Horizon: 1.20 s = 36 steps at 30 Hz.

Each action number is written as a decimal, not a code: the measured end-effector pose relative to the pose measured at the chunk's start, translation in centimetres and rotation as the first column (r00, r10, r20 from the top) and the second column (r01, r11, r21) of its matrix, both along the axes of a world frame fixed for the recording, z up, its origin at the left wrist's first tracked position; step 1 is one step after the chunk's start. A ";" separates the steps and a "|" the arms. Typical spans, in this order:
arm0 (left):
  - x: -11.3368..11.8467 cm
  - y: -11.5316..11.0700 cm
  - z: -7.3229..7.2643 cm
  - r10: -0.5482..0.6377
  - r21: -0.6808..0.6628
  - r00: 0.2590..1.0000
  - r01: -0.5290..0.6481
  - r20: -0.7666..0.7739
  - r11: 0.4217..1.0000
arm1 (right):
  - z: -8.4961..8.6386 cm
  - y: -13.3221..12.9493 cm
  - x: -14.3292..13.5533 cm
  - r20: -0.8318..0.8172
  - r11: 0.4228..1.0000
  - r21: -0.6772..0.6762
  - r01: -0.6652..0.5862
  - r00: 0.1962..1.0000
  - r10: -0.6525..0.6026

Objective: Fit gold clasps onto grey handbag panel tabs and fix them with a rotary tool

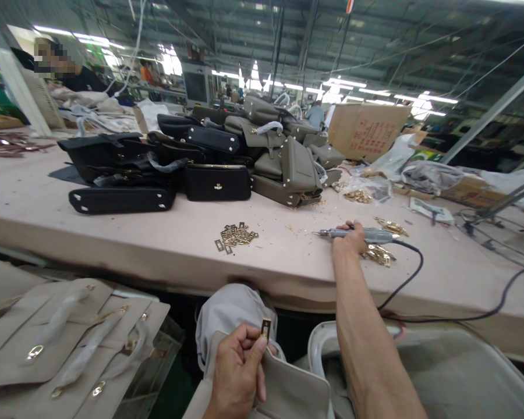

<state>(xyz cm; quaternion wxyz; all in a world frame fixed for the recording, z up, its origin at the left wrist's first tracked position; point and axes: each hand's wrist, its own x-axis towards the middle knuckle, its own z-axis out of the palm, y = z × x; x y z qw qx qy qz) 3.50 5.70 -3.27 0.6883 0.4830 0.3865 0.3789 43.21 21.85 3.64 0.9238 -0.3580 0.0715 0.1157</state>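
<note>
My left hand [240, 366] is closed low in the view, pinching a small gold rectangular metal plate [266, 327] with a slot, between thumb and fingers. Under and beside that hand lies a beige bag piece [297, 381] across my lap; whether the fingers also grip it is hidden. On the table, my right hand [353, 235] is wrapped round a grey electric screwdriver [378, 235], its tip pointing left and its dark cord trailing right. Gold metal parts [379, 255] lie beneath and beside the screwdriver. A heap of similar slotted plates [236, 235] sits left of its tip.
Black handbags [218, 183] and olive handbags [297, 169] are piled along the table [279, 262]. Behind them stands a cardboard box [367, 131]. Beige bags [56, 331] fill the lower left. A pale bin [445, 361] is at lower right. A person [87, 78] is at far left.
</note>
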 end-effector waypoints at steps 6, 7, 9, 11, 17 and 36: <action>0.1 0.0 -0.5 0.016 0.014 1.000 -0.016 0.003 1.000 | -0.2 0.1 0.1 0.014 1.000 -0.004 0.001 1.000 -0.001; 0.1 0.0 -0.5 0.011 0.018 1.000 -0.011 0.003 1.000 | -0.2 0.1 0.1 0.013 1.000 -0.001 0.002 1.000 -0.001; 0.1 0.1 -0.4 0.008 0.018 1.000 -0.008 0.009 1.000 | -0.1 0.1 0.0 0.009 1.000 0.005 0.002 1.000 -0.002; 0.0 0.1 -0.3 0.001 0.016 1.000 -0.001 0.012 1.000 | 0.0 0.1 -0.1 0.007 1.000 0.008 0.002 1.000 -0.002; -0.1 0.1 0.1 -0.011 0.010 1.000 0.011 0.021 1.000 | 0.1 0.0 -0.2 0.005 1.000 0.003 0.007 1.000 -0.007; -0.1 0.0 -0.1 0.004 0.010 1.000 -0.004 0.002 1.000 | 0.4 -0.1 -0.5 0.005 1.000 -0.024 0.000 1.000 0.000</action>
